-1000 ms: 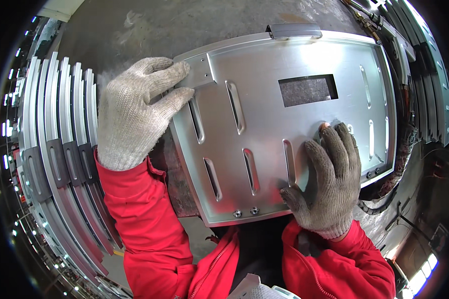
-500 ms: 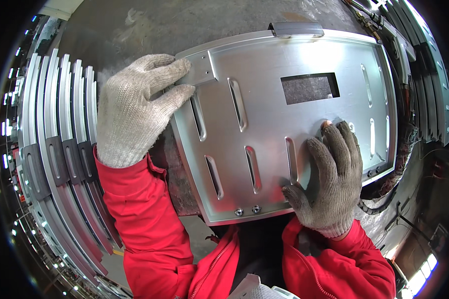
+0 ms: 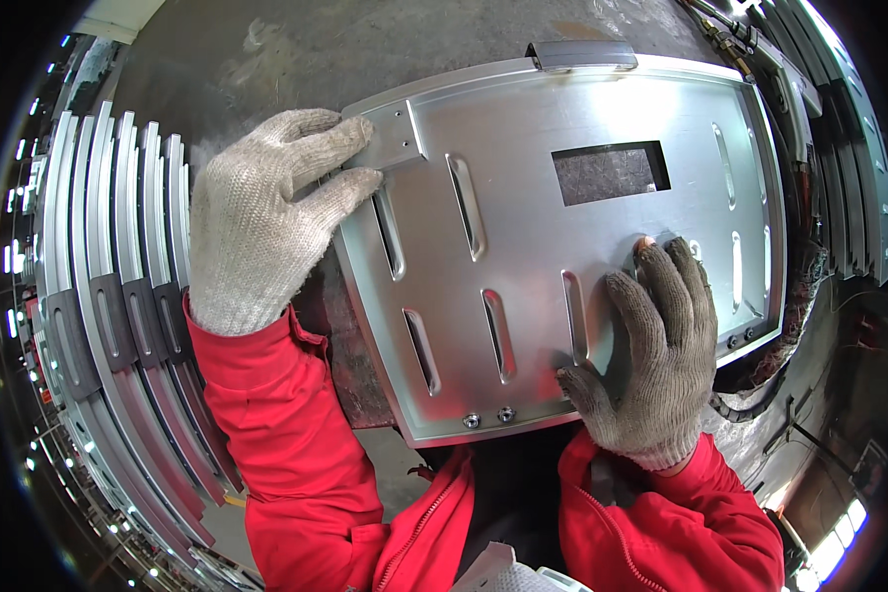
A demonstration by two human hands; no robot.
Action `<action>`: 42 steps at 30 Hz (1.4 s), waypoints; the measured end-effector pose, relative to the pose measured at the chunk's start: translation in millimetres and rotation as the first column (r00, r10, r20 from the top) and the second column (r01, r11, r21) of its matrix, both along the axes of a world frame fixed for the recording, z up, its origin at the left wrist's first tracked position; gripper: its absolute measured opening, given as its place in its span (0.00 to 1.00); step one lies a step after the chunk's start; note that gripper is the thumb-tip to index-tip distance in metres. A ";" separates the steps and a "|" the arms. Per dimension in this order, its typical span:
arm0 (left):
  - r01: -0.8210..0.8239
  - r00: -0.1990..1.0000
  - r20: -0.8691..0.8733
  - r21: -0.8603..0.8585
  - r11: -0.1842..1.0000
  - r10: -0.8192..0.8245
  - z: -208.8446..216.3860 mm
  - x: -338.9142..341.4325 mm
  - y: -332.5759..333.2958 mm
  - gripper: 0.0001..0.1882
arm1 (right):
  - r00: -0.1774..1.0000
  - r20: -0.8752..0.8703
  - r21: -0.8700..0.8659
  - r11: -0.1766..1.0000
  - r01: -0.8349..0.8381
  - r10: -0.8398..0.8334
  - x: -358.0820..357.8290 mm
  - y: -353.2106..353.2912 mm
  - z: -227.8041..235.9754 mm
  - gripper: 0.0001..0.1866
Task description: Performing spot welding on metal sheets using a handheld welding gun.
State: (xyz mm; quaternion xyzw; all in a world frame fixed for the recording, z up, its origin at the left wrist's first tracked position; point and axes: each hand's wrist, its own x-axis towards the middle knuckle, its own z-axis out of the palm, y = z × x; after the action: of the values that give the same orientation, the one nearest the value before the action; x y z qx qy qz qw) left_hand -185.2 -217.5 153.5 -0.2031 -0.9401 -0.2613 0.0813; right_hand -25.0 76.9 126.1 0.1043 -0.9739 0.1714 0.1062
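Note:
A silver sheet-metal panel point(image 3: 523, 227) with raised rims, several slots and a rectangular cutout lies in front of me. My left hand point(image 3: 264, 212), in a pale knit glove, grips its far left corner, thumb and fingers reaching over the rim. Under those fingertips sits a small flat plate point(image 3: 399, 135) with two holes. Flat on the panel's right half rests my right hand point(image 3: 656, 355), in a darker, soiled glove, fingers spread and one fingertip bare. Two bolts point(image 3: 489, 418) show along the near rim. A dark grey handle piece point(image 3: 584, 55) is on the far rim.
Several similar panels point(image 3: 118, 296) with dark handles stand in a row at the left. More metal panels point(image 3: 853, 158) stand at the far right, beside hoses and a metal tool point(image 3: 784, 84). A dark worktop point(image 3: 340, 345) shows beneath the panel's left side.
The panel's far left part and my left hand have shifted very slightly left. My right hand keeps its place on the panel.

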 end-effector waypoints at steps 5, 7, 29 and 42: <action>0.013 0.999 -0.029 -0.016 1.000 -0.013 -0.5 -1.0 -0.3 0.21 | 1.000 -0.009 0.005 1.000 -0.001 0.001 -0.7 0.5 -1.1 0.37; 0.012 1.000 -0.022 -0.008 1.000 -0.012 -0.5 -0.8 -0.2 0.21 | 1.000 -0.007 0.003 1.000 -0.005 0.005 -0.6 0.9 -1.1 0.37; 0.031 0.998 -0.048 -0.019 0.999 -0.032 -0.7 -1.3 -0.1 0.21 | 1.000 -0.009 -0.003 1.000 -0.011 0.011 -1.1 0.6 -1.4 0.36; 0.045 0.999 -0.022 0.045 0.998 -0.044 6.6 0.8 13.9 0.21 | 0.988 -0.022 -0.485 0.863 -0.142 0.150 -4.4 26.5 13.4 0.37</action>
State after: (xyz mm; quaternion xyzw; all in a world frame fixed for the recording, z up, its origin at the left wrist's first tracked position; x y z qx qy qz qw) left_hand -184.4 -203.6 160.1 -0.2249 -0.9283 -0.2821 0.0897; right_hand -29.4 103.3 139.5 0.1464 -0.8899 0.4184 0.1075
